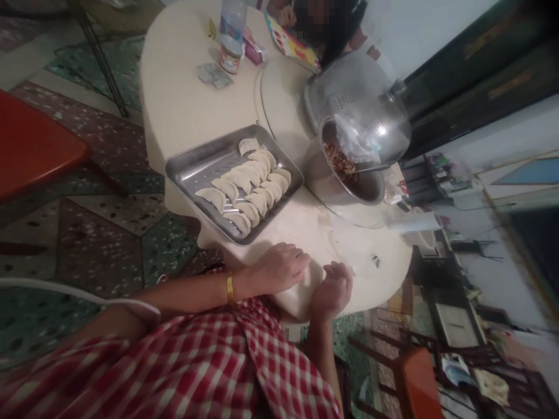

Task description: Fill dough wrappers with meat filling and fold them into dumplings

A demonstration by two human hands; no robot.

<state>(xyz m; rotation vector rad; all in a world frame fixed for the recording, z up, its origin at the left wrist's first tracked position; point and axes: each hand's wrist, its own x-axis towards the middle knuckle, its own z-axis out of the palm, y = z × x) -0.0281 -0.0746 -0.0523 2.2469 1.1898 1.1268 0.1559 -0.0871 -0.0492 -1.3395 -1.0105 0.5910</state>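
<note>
My left hand, with a gold band at the wrist, is over the table's near edge, its fingers curled and closed. Whatever it may hold is hidden. Just right of it, my right hand is bent at the wrist with fingers curled inward; I cannot make out anything in it. The hands are slightly apart. Beyond my left hand lies a metal tray with rows of folded dumplings. Farther right, a metal pot holds dark minced filling with a utensil's handle and a clear plastic bag at its rim.
A large perforated metal lid or strainer stands behind the pot. A bottle, a labelled tin and crumpled plastic are at the far left. Someone's hand is across the pale table. A red stool stands left.
</note>
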